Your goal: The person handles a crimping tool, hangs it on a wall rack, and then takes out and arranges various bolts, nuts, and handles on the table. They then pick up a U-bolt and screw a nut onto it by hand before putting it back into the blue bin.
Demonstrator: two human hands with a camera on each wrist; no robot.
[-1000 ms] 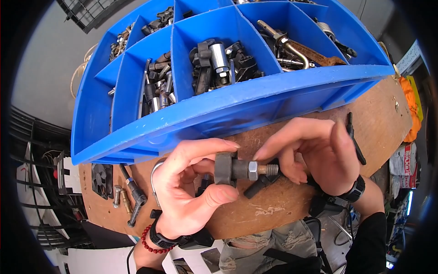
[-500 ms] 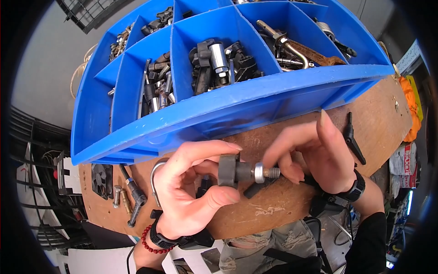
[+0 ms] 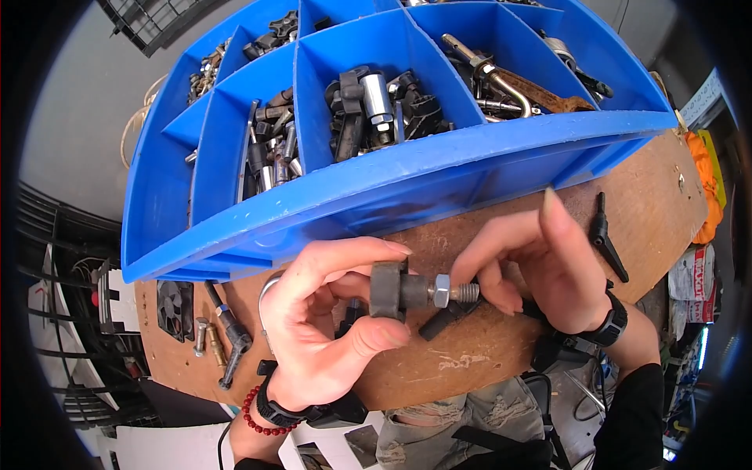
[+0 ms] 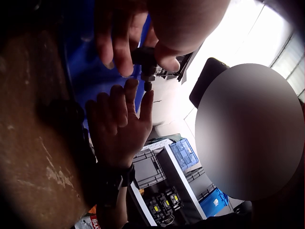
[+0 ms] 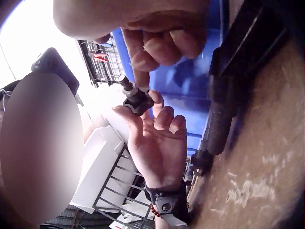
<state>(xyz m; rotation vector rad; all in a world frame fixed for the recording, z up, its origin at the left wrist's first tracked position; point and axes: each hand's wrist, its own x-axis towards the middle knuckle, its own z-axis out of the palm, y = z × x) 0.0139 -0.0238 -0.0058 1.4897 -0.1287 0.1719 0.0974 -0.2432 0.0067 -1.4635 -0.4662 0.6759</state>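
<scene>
In the head view my left hand (image 3: 309, 345) pinches a black star knob (image 3: 385, 290) between thumb and index finger. The knob's threaded stud (image 3: 469, 293) points right, with a shiny hex nut (image 3: 442, 291) on it and a short stretch of stud visible between nut and collar. My right hand (image 3: 552, 274) has its index fingertip right at the nut; its thumb stands raised, well apart. The right wrist view shows the knob (image 5: 138, 101) in the left hand's fingertips, below the right index finger. A black handle (image 3: 446, 318) lies on the table behind the stud.
A blue divided bin (image 3: 439, 149) full of hardware stands just beyond my hands. On the wooden table (image 3: 470, 360) lie a black lever handle (image 3: 235, 337), bolts (image 3: 201, 337) and a small fan (image 3: 175, 310) at left. Another black lever (image 3: 606, 239) lies at right.
The nut has turned and sits a little farther out along the stud, away from the collar. My right thumb has swung up and left, away from the index finger. The left hand keeps its pinch.
</scene>
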